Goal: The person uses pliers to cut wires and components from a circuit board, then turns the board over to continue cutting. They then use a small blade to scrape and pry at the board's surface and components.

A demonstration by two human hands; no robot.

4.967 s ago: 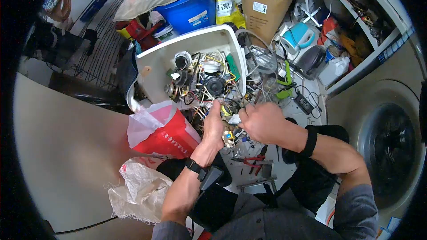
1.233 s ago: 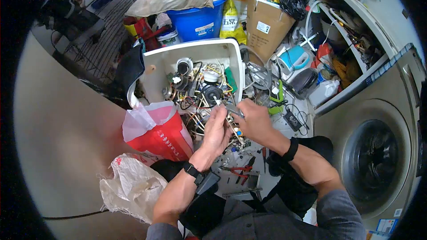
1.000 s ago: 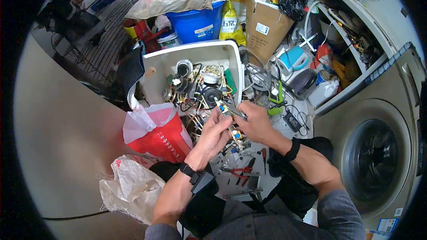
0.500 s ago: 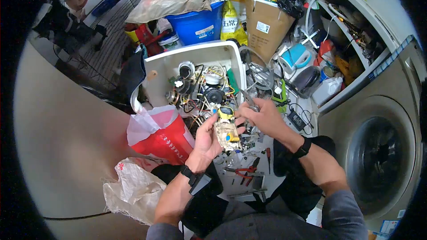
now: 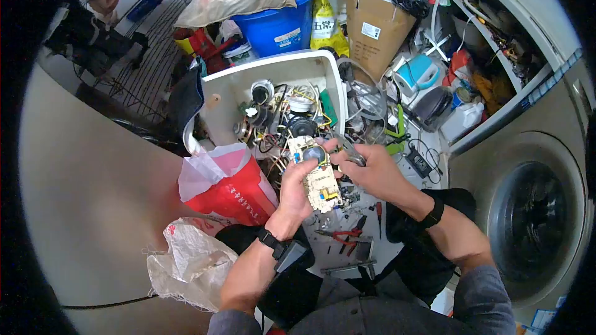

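My left hand (image 5: 294, 191) is closed around the edge of a cream-coloured circuit board (image 5: 322, 187), its thumb lying across the face. The board carries a dark round part (image 5: 313, 156) near its far end and a small yellow part (image 5: 329, 195) near its close end. My right hand (image 5: 380, 175) grips a grey metal hand tool (image 5: 351, 152) that looks like pliers. Its fingertips are at the board's right edge. Whether the tool's tip touches the board is hidden. Beyond both hands stands a white bin (image 5: 218, 118) with speakers, wires and motors in it.
Red-handled pliers (image 5: 340, 234) and a screwdriver (image 5: 379, 218) lie on the floor among small scraps. To the left is a red bag (image 5: 226, 193), with a white woven sack (image 5: 192, 263) nearer. A washing machine (image 5: 528, 223) stands at right, and a black adapter (image 5: 419, 160) lies beyond.
The board has tilted and shows more of its face, and my left thumb now lies over it. My right hand with the tool has come slightly nearer to me. The view has shifted slightly.
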